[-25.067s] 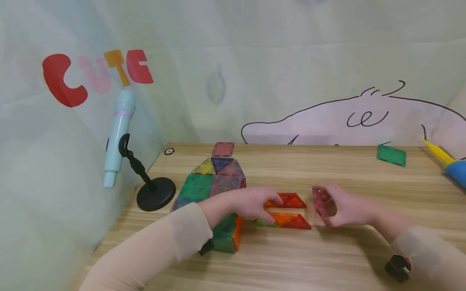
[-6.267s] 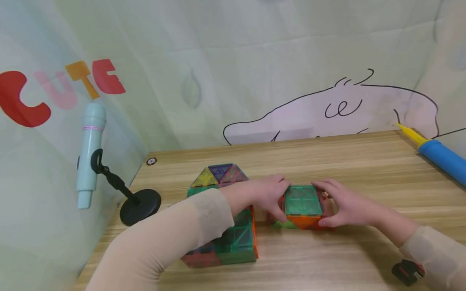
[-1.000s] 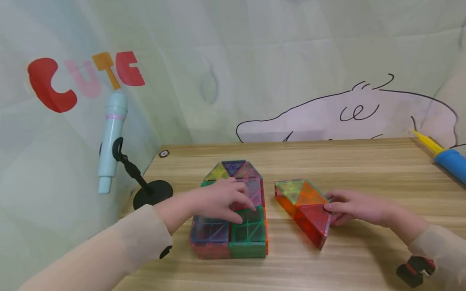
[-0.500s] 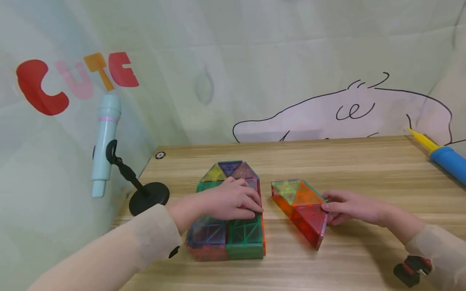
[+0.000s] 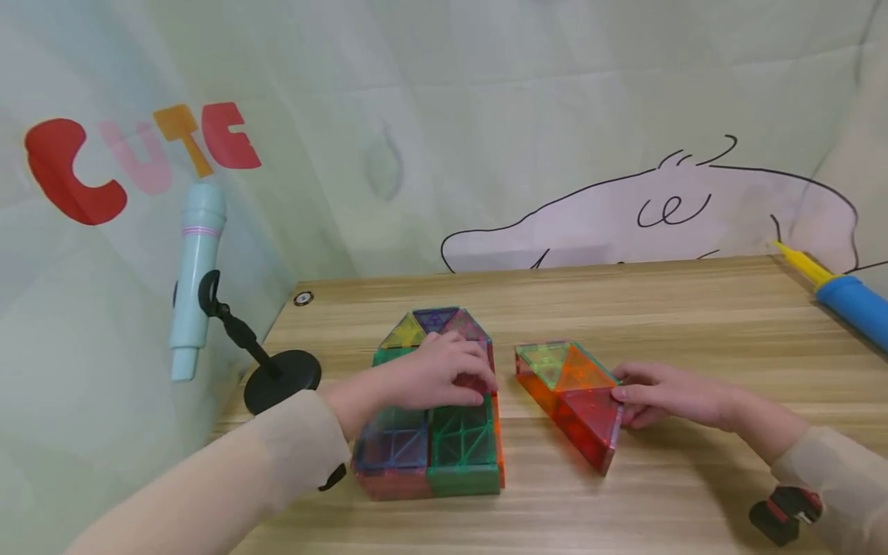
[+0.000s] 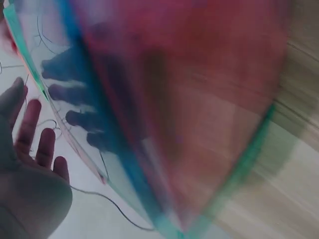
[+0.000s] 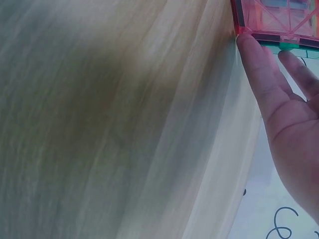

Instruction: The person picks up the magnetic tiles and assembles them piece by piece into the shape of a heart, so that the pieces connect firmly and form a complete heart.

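On the table lies a larger flat block of translucent magnetic tiles, with green, blue and pink squares and a triangle-topped far end. My left hand is over its middle, fingers reaching to the right side; the left wrist view shows the fingers loosely extended beside the tiles. To the right is a smaller trapezoid block of magnetic tiles, with yellow-green, orange and red triangles on top. My right hand pinches its right corner, thumb on top and the other fingers behind the edge. The two blocks are apart.
A light-blue microphone on a black stand is at the left. A blue and yellow pump lies at the back right. A small round disc sits at the far left corner. A printed curtain hangs behind the table.
Over the last second, my left hand moved slightly away over the larger block; the right hand stayed. Earlier, both hands held the smaller block green square up; now its triangles face up.
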Demonstrator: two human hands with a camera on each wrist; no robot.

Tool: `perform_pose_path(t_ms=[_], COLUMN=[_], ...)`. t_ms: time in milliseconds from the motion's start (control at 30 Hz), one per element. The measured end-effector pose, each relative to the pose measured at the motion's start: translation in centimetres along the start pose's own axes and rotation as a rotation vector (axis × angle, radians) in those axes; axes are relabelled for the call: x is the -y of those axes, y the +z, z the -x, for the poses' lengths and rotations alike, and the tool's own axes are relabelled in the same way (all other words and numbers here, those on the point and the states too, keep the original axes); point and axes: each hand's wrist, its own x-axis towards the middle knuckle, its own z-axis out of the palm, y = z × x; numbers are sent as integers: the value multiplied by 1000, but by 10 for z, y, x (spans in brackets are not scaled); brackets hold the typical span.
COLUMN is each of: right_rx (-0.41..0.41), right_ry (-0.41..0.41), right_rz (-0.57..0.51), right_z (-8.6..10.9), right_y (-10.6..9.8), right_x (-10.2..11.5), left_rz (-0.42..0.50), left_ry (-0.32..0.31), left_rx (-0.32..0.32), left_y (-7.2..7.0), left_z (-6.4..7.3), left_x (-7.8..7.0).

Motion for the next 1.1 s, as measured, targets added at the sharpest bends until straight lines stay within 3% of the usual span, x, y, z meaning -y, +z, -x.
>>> perform_pose_path(t_ms=[300,567,867,1100], right_rx=[-18,-31,-14,-34], right_ry=[6,22,34,40], right_rz=[7,-21,-52,-65], right_z=[-3,-14,-31,-34], right_y=[5,26,50,67], right_x=[1,10,19,22], left_rz=[-54,-45,-84,-79], left_ry=[-89,-165,-229,-245], left_rx=[51,48,3,-6], left_y=[5,3,2,-4], left_z=[-12,-11,-11,-1], left_x=[-9,-14,-18,-8])
